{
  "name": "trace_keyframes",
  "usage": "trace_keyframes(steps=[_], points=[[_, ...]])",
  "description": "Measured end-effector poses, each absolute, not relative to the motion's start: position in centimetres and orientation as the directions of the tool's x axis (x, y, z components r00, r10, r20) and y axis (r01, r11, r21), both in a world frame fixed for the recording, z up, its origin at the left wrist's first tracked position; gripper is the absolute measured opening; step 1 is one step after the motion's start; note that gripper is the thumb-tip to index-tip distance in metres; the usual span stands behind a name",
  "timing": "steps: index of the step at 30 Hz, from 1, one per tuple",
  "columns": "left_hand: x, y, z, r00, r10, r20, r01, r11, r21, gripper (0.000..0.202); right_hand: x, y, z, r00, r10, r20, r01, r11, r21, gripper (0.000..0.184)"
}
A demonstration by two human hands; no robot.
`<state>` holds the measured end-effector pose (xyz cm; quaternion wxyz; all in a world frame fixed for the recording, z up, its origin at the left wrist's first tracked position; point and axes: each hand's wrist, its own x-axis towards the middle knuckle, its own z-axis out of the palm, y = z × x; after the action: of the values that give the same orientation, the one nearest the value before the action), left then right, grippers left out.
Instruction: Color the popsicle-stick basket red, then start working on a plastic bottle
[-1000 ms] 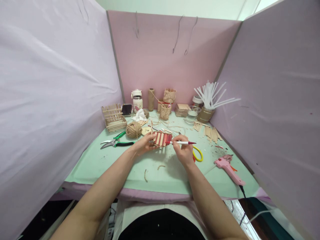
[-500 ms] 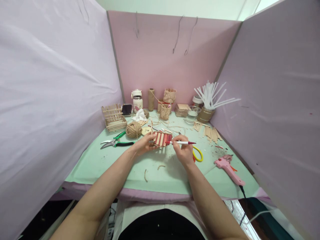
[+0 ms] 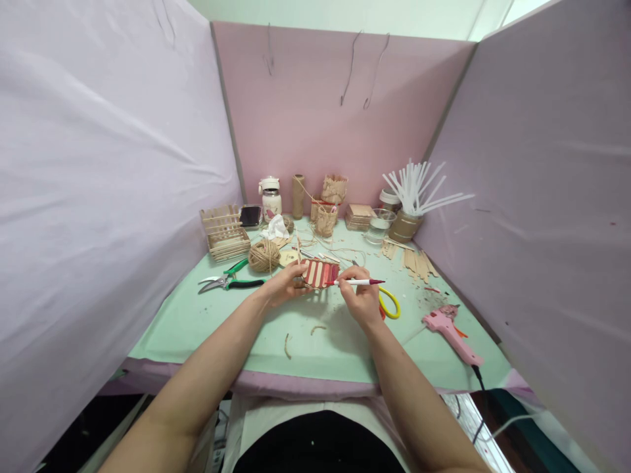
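My left hand grips the left end of a small craft-stick piece with red and bare-wood stripes, above the table. In my right hand is a white marker pen with dark red ends, held almost level. Its tip meets the right part of the striped face, where the strips are red. Partly behind my right hand lie scissors with a yellow handle loop. A ball of jute twine and green-and-black pruning shears lie to the left of my left hand.
A pink glue gun with a cord lies on the right. Loose craft sticks, a water bowl and a pot of white glue sticks stand behind it. A slatted wooden rack is at back left. Twine scraps lie in front.
The marker has shifted slightly left across the striped piece along with small movement of my right hand. My left hand stays in place.
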<state>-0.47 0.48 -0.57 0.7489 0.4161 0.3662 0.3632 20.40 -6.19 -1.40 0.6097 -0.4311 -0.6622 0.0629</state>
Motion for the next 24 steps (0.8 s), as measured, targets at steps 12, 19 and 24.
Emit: trace_keyframes(steps=[12, 19, 24], points=[[-0.54, 0.58, -0.63, 0.466, 0.847, -0.256, -0.233, 0.396, 0.888, 0.056, 20.34, -6.23, -1.2, 0.14, 0.661, 0.737, 0.495, 0.598, -0.63, 0.017], [-0.59, 0.55, -0.65, 0.466, 0.848, -0.253, -0.246, 0.398, 0.884, 0.061, 20.27, -6.34, -1.22, 0.113, 0.659, 0.744, 0.497, 0.611, -0.617, 0.016], [-0.5, 0.43, -0.43, 0.472, 0.842, -0.262, -0.235, 0.406, 0.883, 0.062, 20.15, -6.28, -1.11, 0.147, 0.661, 0.736, 0.493, 0.596, -0.633, 0.017]])
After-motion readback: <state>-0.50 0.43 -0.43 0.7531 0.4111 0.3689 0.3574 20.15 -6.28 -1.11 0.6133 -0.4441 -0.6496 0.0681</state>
